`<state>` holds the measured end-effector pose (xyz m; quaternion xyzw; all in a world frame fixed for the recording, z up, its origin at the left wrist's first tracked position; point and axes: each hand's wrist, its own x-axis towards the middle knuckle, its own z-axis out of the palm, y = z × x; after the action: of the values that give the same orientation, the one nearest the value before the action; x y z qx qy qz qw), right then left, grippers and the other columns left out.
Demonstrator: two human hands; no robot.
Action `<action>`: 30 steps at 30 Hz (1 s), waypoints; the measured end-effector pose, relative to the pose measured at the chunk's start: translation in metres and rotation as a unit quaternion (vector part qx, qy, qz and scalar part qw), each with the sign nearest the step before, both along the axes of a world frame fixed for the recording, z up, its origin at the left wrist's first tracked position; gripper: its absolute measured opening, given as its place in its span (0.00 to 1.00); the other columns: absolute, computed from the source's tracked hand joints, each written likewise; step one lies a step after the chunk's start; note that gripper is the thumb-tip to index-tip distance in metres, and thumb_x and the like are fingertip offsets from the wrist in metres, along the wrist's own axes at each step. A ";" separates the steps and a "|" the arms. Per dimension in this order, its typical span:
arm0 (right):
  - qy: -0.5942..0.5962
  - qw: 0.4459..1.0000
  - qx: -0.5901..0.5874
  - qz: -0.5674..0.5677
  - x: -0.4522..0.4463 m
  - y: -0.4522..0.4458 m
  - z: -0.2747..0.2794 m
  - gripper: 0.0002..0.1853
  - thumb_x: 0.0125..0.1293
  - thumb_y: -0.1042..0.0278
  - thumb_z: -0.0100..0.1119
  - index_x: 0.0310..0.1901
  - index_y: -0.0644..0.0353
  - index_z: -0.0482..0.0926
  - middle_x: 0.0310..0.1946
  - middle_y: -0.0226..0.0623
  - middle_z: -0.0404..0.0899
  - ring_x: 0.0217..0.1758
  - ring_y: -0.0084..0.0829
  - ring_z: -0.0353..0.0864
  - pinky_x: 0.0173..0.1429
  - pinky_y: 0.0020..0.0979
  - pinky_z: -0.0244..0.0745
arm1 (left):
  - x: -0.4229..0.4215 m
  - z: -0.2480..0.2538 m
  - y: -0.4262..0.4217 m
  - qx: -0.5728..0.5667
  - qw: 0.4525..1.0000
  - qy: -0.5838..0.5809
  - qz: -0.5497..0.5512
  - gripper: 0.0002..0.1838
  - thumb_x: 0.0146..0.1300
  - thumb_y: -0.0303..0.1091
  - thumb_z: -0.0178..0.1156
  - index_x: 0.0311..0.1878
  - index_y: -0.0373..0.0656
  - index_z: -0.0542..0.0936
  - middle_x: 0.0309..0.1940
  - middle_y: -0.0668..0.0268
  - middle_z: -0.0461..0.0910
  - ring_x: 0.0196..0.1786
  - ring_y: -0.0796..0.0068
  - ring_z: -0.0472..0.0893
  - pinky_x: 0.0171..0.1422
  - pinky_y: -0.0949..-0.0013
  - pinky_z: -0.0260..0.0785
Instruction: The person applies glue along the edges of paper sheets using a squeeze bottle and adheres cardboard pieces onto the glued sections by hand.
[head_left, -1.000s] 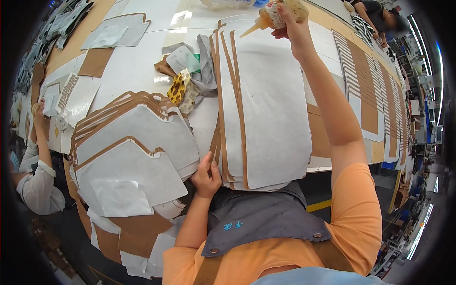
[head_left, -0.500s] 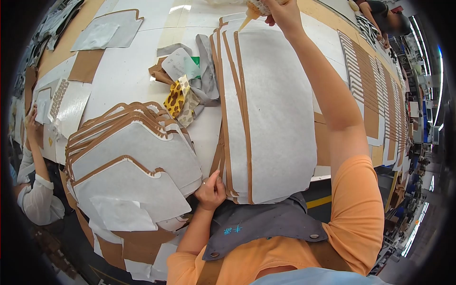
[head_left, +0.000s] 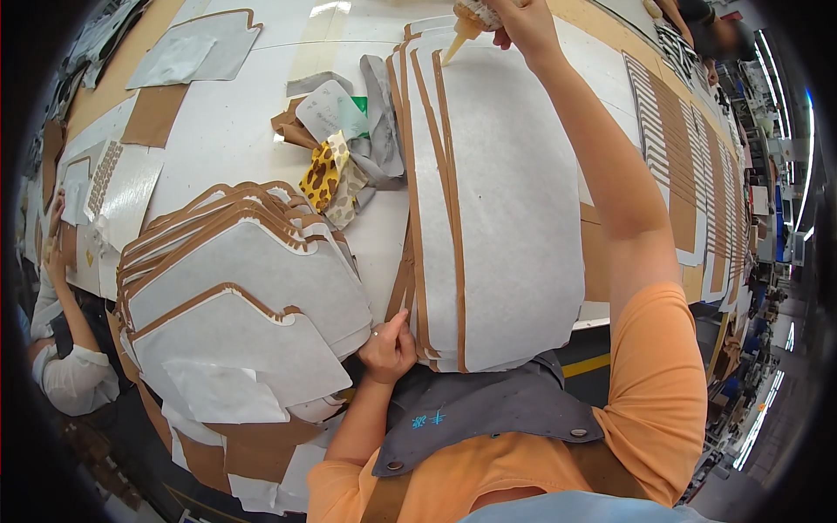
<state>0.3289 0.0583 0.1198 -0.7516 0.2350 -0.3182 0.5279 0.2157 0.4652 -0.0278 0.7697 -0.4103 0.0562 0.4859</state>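
Two hands of the wearer are in view, well apart from each other. The right hand [head_left: 526, 30] is raised at the far end of the stack [head_left: 519, 218], its fingers wrapped round a bottle [head_left: 475, 15], which the upper frame edge partly cuts off. The bottle is tilted, its nozzle [head_left: 457, 44] directed down at the far left corner of the top panel, beside the brown border [head_left: 456, 213]. Contact between tip and panel cannot be confirmed.

The left hand [head_left: 389, 353] is at the near left edge of the stack, fingers curled; whether it grips the edge or merely rests there cannot be told.

The stack lies on the table [head_left: 235, 113], its near end at the apron [head_left: 488, 405]. Its panels are pale with brown borders, fanned out toward the left. Left of it stands a pile [head_left: 240, 261] of shaped panels, likewise bordered in brown, with a white sheet [head_left: 225, 390] on its near part. Between pile and stack, farther back, lie scraps [head_left: 336, 157], one with yellow and brown spots. Striped pieces [head_left: 676, 144] lie to the right. At far left, a co-worker's hand [head_left: 57, 213] is at a small pale piece.
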 end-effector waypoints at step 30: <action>-0.002 0.997 0.059 0.044 -0.031 0.022 0.000 0.19 0.62 0.58 0.59 0.48 0.61 0.69 0.26 0.32 0.76 0.12 0.18 0.68 0.10 0.20 0.60 | 0.001 0.002 -0.002 -0.002 1.000 -0.001 0.000 0.09 0.56 0.18 0.57 0.41 0.35 0.78 0.17 0.60 0.75 0.16 0.70 0.74 0.20 0.70 0.64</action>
<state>0.2981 0.0804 0.1197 -0.7277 0.2193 -0.2820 0.5855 0.2162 0.4631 -0.0256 0.7687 -0.4105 0.0578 0.4870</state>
